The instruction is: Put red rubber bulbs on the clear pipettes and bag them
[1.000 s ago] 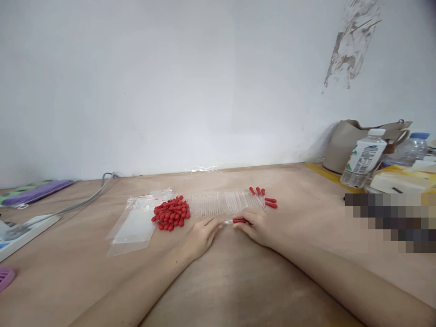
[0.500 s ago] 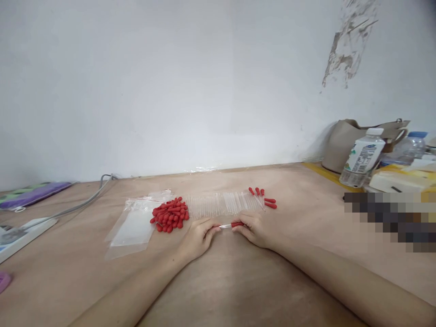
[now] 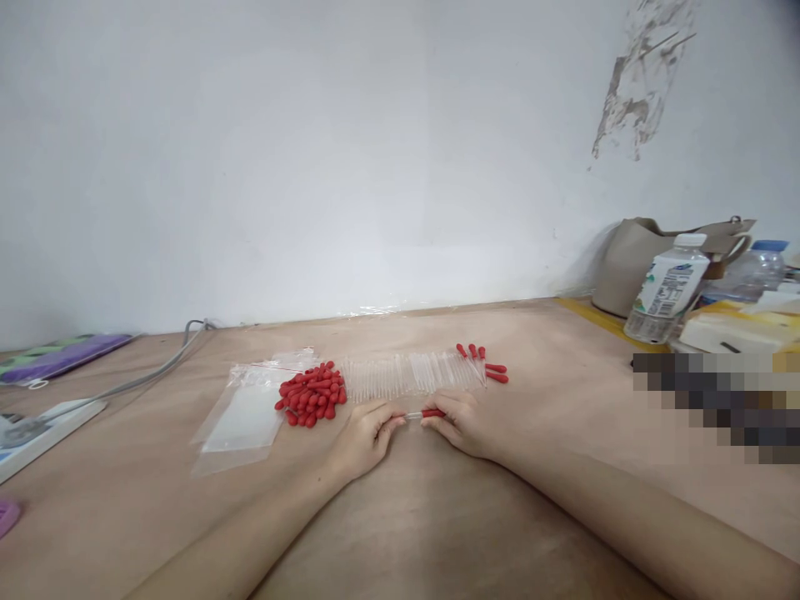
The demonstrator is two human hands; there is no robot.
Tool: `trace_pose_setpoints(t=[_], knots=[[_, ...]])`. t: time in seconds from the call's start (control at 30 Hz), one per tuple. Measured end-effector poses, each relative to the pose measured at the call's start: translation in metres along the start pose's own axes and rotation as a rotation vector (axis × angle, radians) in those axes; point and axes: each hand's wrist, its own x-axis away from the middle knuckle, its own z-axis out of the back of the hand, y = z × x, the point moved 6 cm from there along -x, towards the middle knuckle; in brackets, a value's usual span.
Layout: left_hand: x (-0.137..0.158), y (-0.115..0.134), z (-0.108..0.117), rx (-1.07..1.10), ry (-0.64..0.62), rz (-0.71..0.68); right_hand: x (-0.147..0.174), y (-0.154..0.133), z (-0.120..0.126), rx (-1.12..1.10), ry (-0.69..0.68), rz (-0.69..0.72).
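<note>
Between my hands lies a clear dropper tube [image 3: 413, 415], held level just above the table. My left hand [image 3: 370, 432] pinches its left end. A red rubber bulb [image 3: 432, 412] sits at the tube's right end, closed in the fingers of my right hand [image 3: 461, 425]; how far the tube goes into it is hidden. Behind my hands a row of clear tubes [image 3: 381, 377] lies side by side. A pile of red rubber bulbs [image 3: 312, 396] is to the left of the row. Several droppers with red bulbs [image 3: 497, 368] lie at its right end.
Clear plastic bags [image 3: 241, 425] lie left of the bulb pile. A power strip [image 3: 56, 429] with a grey cable [image 3: 143, 381] and a purple packet [image 3: 75, 357] are at far left. At right stand a bottle [image 3: 666, 292] and a beige bag [image 3: 616, 267]. A wall rises behind.
My right hand has shifted slightly left with the red bulb, and less clear tube shows between my hands. The left hand stays nearly still.
</note>
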Motion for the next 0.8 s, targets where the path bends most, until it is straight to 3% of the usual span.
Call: trace_pose_setpoints(t=[0.17,0.43,0.8], knots=[[-0.001,0.000,0.002,0.013,-0.019,0.001,-0.001,0.002,0.003,-0.011,-0.037,-0.026],[-0.001,0.000,0.000,0.021,-0.070,0.060,0.005,0.003,0.003,0.179,-0.038,0.173],[0.000,0.001,-0.001,0.041,-0.040,0.060,0.001,-0.006,-0.001,0.102,-0.020,0.159]])
